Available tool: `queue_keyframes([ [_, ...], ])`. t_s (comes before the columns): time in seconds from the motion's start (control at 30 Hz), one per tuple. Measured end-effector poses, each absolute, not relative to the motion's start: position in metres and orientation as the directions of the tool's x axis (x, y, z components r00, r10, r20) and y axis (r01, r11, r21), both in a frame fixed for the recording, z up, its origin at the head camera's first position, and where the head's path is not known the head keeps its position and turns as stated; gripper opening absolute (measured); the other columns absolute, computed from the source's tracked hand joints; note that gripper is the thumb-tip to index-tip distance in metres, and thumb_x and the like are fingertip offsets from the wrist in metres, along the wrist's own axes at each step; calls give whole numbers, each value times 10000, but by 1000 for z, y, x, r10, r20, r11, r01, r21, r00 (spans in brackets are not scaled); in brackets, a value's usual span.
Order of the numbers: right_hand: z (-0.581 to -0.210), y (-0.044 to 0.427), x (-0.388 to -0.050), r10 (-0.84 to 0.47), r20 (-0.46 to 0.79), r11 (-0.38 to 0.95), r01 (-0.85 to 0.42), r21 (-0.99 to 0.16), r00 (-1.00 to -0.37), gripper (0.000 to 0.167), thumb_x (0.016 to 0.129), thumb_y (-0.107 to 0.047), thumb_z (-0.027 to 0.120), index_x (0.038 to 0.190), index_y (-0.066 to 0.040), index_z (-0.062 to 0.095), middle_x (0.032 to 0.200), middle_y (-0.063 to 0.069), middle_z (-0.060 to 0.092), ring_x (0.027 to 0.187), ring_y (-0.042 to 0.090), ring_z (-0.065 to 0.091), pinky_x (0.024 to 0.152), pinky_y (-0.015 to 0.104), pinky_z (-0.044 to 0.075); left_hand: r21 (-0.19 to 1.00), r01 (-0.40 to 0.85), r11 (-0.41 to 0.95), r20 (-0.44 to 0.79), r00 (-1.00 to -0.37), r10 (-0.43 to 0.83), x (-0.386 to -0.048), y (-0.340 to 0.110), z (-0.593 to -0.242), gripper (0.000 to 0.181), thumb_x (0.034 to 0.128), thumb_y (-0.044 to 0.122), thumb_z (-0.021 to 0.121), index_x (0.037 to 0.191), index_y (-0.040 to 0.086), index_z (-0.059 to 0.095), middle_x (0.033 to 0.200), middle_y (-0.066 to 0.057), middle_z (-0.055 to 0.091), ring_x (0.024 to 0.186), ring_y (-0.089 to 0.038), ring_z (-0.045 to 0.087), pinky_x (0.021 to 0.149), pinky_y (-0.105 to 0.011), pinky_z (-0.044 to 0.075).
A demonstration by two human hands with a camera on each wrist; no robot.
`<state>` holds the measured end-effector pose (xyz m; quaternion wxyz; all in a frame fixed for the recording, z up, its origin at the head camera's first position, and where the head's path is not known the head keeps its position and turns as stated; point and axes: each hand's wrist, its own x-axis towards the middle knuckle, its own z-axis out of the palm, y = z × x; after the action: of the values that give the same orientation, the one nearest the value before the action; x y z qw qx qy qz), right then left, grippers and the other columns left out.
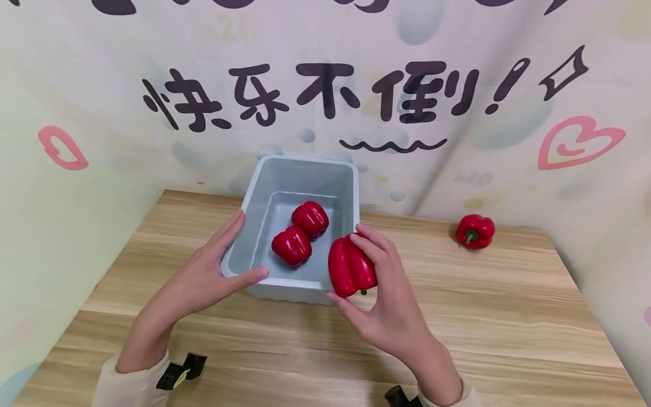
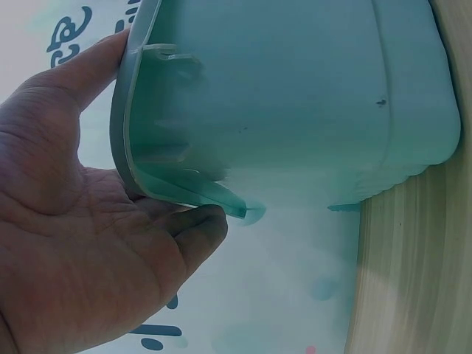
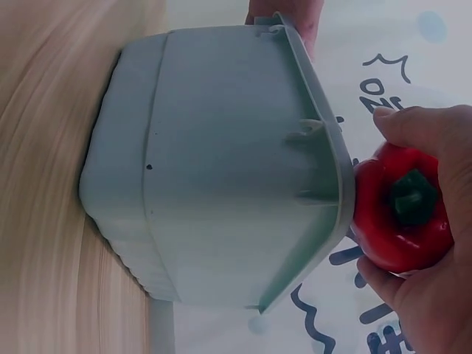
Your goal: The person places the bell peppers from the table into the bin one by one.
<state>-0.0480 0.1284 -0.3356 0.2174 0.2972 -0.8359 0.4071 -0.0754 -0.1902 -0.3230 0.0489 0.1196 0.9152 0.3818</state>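
A grey-blue plastic bin (image 1: 355, 195) stands on the table, with two red bell peppers (image 1: 292, 246) lying against each other on its floor. My left hand (image 1: 203, 270) grips its front left corner, thumb over the front rim and fingers along the left side; the left wrist view shows fingertips curled under the rim (image 2: 122, 118). Over the front right corner, my right hand (image 1: 390, 302) holds another red bell pepper (image 1: 350, 265) between thumb and fingers. From the right wrist, that pepper's green stem (image 3: 413, 198) faces the camera, right beside the bin's rim.
One more red bell pepper (image 1: 475, 231) lies on the wooden table (image 1: 488, 316) at the back right, stem towards me. Behind the table hangs a printed cloth (image 1: 325, 34) with dark characters and pink hearts. The bin's back end is close to it.
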Motion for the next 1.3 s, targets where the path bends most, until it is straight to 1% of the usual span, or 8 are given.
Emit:
queue_keyframes([
  [0.2, -337, 127, -49, -327, 619, 504, -686, -524, -714, 941, 694, -120, 976, 1498, -44, 493, 1603, 146, 467, 1457, 301, 486, 969, 490, 639, 713, 185, 676, 7, -966, 257, -76, -190, -325, 1096, 913, 516, 794, 1715, 164, 135, 1803, -75, 129, 1583, -476, 307, 1124, -686, 464],
  [0.43, -338, 126, -50, -323, 617, 522, -679, -516, -718, 933, 701, -134, 977, 1497, -55, 496, 1610, 142, 457, 1461, 309, 480, 968, 496, 638, 710, 189, 678, 12, -966, 257, -76, -190, -325, 1096, 912, 513, 795, 1715, 160, 137, 1803, -78, 133, 1581, -472, 312, 1120, -680, 472],
  [0.7, -340, 125, -51, -329, 609, 531, -675, -512, -722, 987, 701, -132, 981, 1530, -70, 449, 1624, 136, 431, 1459, 294, 481, 945, 483, 647, 707, 181, 684, 5, -968, 251, -75, -190, -324, 1098, 912, 520, 793, 1715, 162, 135, 1804, -74, 122, 1592, -474, 293, 1142, -689, 446],
  [0.9, -344, 124, -52, -327, 615, 551, -673, -493, -718, 976, 699, -126, 983, 1531, -99, 474, 1634, 126, 417, 1482, 286, 461, 899, 434, 663, 709, 181, 681, 1, -967, 255, -75, -189, -324, 1101, 909, 522, 792, 1717, 176, 129, 1803, -81, 129, 1574, -481, 319, 1087, -668, 502],
  [1.1, -344, 124, -52, -330, 610, 569, -667, -480, -720, 1004, 702, -141, 985, 1555, -112, 457, 1640, 115, 416, 1502, 272, 446, 921, 431, 656, 713, 178, 678, -1, -967, 256, -75, -188, -323, 1103, 909, 518, 793, 1718, 184, 121, 1803, -83, 129, 1565, -482, 332, 1077, -665, 510],
  [1.3, -345, 123, -52, -335, 605, 587, -662, -466, -723, 1074, 698, -137, 990, 1600, -130, 407, 1673, 110, 380, 1505, 283, 448, 913, 434, 658, 704, 179, 687, 0, -968, 251, -75, -189, -324, 1105, 910, 529, 790, 1716, 170, 125, 1803, -81, 128, 1580, -480, 309, 1118, -687, 468],
])
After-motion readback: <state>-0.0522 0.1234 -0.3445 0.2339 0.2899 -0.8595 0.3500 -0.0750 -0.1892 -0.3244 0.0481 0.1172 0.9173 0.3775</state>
